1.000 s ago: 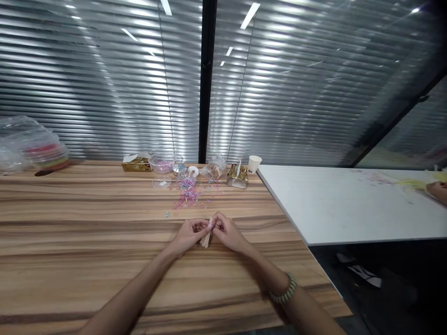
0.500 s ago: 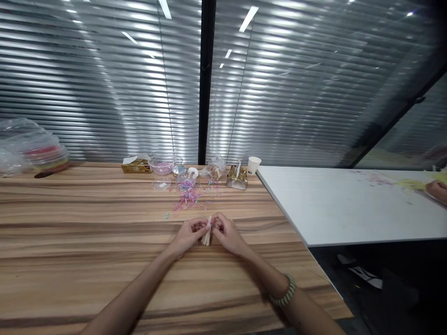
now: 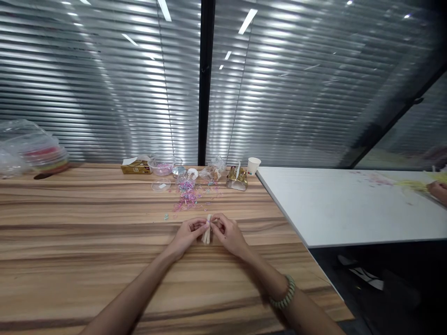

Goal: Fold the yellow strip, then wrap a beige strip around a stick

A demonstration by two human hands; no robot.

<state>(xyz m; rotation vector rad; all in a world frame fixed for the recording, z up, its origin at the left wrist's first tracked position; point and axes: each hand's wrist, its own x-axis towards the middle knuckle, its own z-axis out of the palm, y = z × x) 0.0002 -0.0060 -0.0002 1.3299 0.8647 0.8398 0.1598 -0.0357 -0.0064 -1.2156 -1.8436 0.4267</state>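
A short pale cream bundle (image 3: 206,237) of what look like soft strips stands out between my hands, its lower end splayed just above the table. My left hand (image 3: 186,236) is closed, with thumb and fingers pinching the bundle from the left. On the other side my right hand (image 3: 229,236) is closed too, its fingertips at the bundle's upper part. A thin band seems to cross the bundle there, too small to make out clearly. Beyond my hands lies a heap of small pink, purple and teal rubber bands (image 3: 188,199).
At the back stand a gold tissue box (image 3: 136,167), a clear tub (image 3: 162,166), a round lid (image 3: 161,185), a gold tissue pack (image 3: 237,178) and a paper cup (image 3: 253,165). A white table (image 3: 335,209) adjoins on the right, where another person's hand (image 3: 438,190) shows.
My right fingertips have shifted slightly in against the top of the bundle. The bundle stands a little more upright, and my left hand keeps its pinch.
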